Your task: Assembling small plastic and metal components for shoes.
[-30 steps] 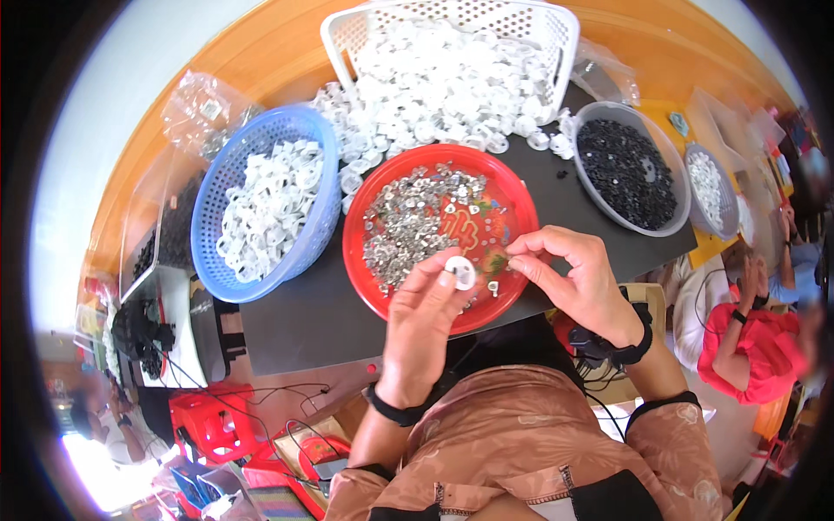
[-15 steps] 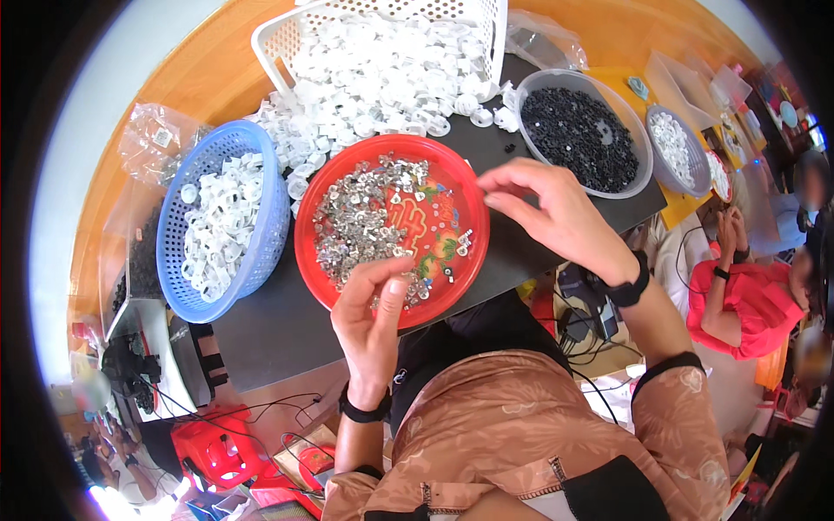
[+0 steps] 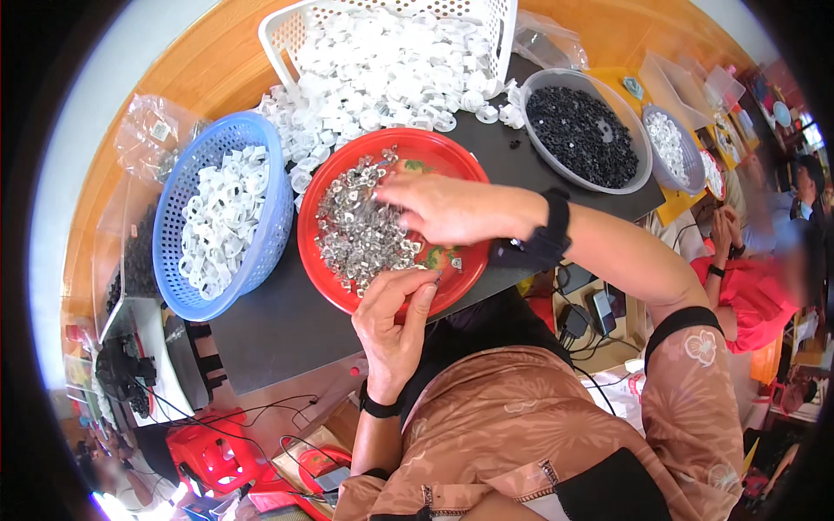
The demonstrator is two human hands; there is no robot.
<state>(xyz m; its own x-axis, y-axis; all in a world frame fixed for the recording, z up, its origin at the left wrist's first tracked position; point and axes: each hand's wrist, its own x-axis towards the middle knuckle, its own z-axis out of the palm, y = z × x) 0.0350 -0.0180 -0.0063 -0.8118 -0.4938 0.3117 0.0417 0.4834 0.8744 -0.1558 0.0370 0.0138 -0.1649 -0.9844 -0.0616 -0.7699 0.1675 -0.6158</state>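
A round red tray [image 3: 456, 156] with a printed floor holds a heap of small shiny metal clips [image 3: 352, 234]. My right hand [image 3: 452, 208] reaches across it from the right, palm down, with its fingers stretched over the heap and slightly blurred. Thumb and fingers are apart, and I make out nothing held between them. At the tray's near edge, my left hand [image 3: 391, 321] pinches thumb and forefinger together around something too small to make out.
Left of the tray stands a blue basket [image 3: 282, 204] of white plastic parts. A white basket [image 3: 276, 43] spills similar parts [image 3: 391, 65] behind. On the right are a clear bowl [image 3: 645, 156] of small black pieces [image 3: 578, 130] and a grey basket [image 3: 695, 178] with white pieces. A person in red [image 3: 756, 295] sits beyond.
My right hand has moved left, from beside the tray's right rim to over the metal clips. My left hand has shifted slightly right, its thumb and forefinger now pinched together.
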